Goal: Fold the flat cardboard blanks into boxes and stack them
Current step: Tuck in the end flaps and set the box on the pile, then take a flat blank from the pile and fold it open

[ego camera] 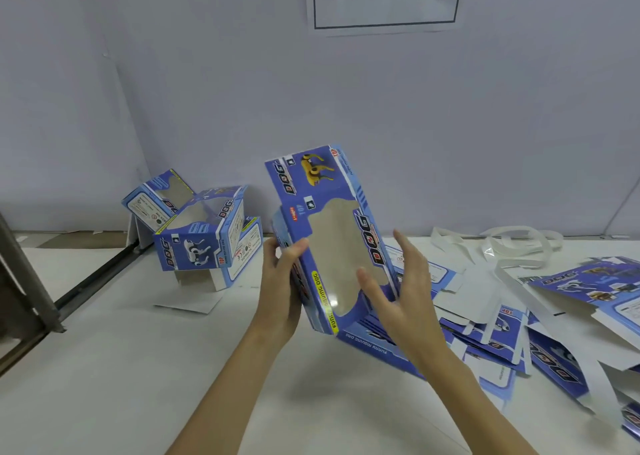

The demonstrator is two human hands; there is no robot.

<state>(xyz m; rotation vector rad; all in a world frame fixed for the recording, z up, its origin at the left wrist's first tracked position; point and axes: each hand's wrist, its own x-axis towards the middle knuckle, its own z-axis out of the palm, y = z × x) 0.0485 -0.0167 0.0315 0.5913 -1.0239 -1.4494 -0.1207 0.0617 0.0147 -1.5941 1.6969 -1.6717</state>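
Observation:
A blue printed box (322,219) with a clear window and a yellow dog picture stands tilted above the table in the middle. My left hand (282,281) grips its left edge, thumb on the front face. My right hand (398,281) is beside the box's right side, fingers straight and spread, touching or nearly touching the window panel. Two folded boxes (204,229) lie tumbled at the back left by the wall. A loose pile of flat blue blanks (519,333) spreads over the table on the right.
White table (138,368) with a grey wall behind. A white cardboard scrap (188,305) lies left of my hands. White strapping bands (516,243) lie at the back right. A dark metal frame (31,292) stands at the left edge. A paper sign (384,1) hangs on the wall.

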